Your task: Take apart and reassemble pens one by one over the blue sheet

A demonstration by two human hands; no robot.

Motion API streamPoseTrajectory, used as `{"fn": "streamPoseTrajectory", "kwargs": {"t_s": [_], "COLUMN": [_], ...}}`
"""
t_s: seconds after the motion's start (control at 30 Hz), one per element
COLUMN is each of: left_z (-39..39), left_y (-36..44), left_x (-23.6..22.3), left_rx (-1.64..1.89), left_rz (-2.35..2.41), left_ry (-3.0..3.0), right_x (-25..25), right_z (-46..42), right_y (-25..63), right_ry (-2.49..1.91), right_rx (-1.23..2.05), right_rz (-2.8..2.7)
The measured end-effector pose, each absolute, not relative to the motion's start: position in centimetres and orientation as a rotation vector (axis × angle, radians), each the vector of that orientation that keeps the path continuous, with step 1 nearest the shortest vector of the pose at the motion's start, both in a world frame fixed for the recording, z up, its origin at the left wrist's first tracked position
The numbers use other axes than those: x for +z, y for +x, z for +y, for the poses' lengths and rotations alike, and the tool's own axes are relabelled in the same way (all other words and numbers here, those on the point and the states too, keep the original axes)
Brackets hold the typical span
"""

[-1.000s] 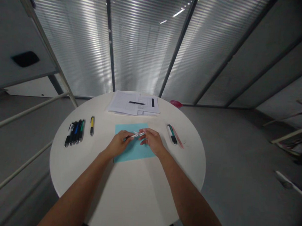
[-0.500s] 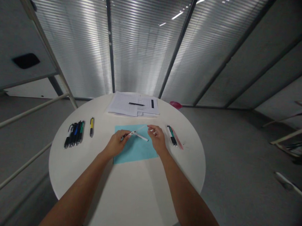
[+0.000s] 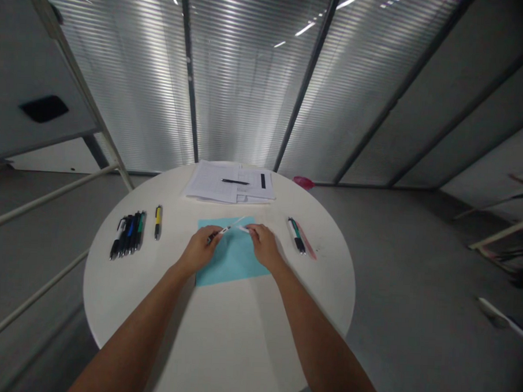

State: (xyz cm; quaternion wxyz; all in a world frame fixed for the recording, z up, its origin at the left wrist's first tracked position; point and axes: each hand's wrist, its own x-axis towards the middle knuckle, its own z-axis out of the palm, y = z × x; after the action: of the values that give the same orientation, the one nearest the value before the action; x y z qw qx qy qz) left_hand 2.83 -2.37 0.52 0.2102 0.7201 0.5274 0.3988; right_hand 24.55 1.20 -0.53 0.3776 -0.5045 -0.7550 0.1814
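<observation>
Brought right hand (image 3: 263, 245) inward since earlier frame, narrowing fingers and thumb onto white piece (image 3: 244, 229) after standing clear of it. Kept left hand (image 3: 199, 250) pinched around slim white-and-black item (image 3: 225, 230), with thin end toward upper right. Held both above blue sheet (image 3: 230, 264) on white table (image 3: 234, 328); could not tell whether touching each other. Saw row of pens (image 3: 128, 235) and 1 yellow pen (image 3: 157, 222) on left, 2 pens (image 3: 297, 237) on right, 1 black pen (image 3: 235, 182) on papers (image 3: 212, 183).

Tabletop (image 3: 225, 333) lies open between forearms (image 3: 319, 323); papers (image 3: 212, 182) obstruct its far side.
</observation>
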Motion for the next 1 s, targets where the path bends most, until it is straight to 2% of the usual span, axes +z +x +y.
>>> {"fn": "streamPoseTrajectory", "kwargs": {"t_s": [0.3, 0.6, 1.0], "left_z": [-2.5, -2.6, -2.7], "left_y": [2.8, 2.8, 2.7], "left_x": [0.7, 0.6, 0.5], "left_rx": [1.103, 1.102, 1.069], "left_rz": [1.46, 1.468, 1.458], "left_ry": [1.991, 1.991, 2.045], "right_x": [0.4, 2.1, 2.0], "right_z": [2.0, 1.0, 1.2], "right_y": [24.4, 25.1, 24.4], "right_ry": [-1.021, -0.774, -0.801], "right_rx": [1.074, 1.501, 1.336], "right_rz": [-1.069, -0.783, -0.71]}}
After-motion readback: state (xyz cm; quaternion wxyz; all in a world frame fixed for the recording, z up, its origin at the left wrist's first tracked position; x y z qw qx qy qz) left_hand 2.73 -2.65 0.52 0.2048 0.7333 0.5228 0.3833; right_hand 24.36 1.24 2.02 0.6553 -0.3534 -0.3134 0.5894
